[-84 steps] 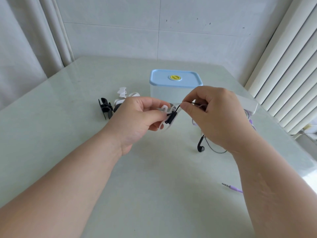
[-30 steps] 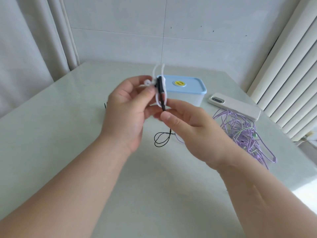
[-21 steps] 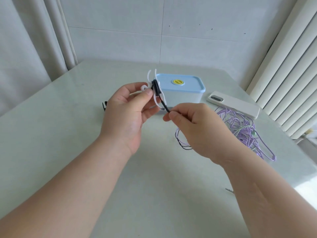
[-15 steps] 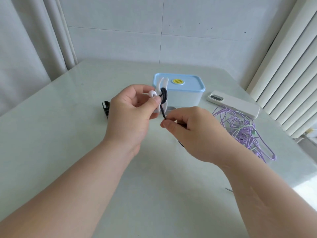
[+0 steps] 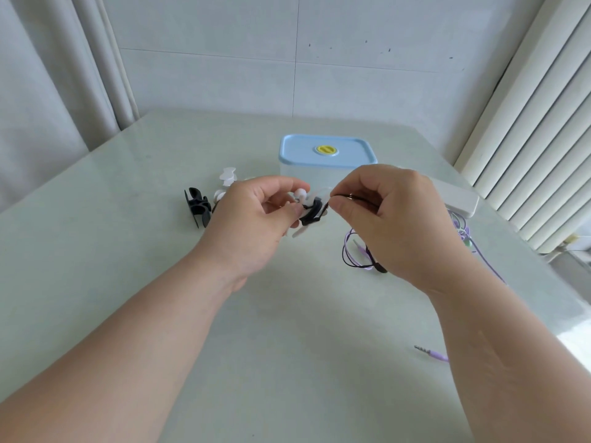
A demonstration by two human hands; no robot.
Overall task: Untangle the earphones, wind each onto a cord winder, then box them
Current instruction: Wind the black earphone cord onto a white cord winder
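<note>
My left hand (image 5: 252, 215) grips a white cord winder (image 5: 308, 199) above the table, with several turns of black earphone cord (image 5: 313, 212) wrapped around its middle. My right hand (image 5: 383, 215) pinches the free black cord just right of the winder. The rest of that cord lies in loose loops (image 5: 353, 254) on the table under my right hand, crossing a purple cord. A purple earphone tangle (image 5: 463, 231) shows partly behind my right wrist. The closed box with a blue lid (image 5: 326, 155) stands behind my hands.
A black winder (image 5: 196, 206) and another white winder (image 5: 227, 180) lie left of my left hand. A white phone (image 5: 457, 199) rests at the right, near the blinds. A purple jack plug (image 5: 431, 353) lies close to my right forearm. The table's right edge runs near it.
Both hands dropped lower toward the table and the winder turned flatter. My right hand swung up and over to the winder's right side, laying another turn of black cord.
</note>
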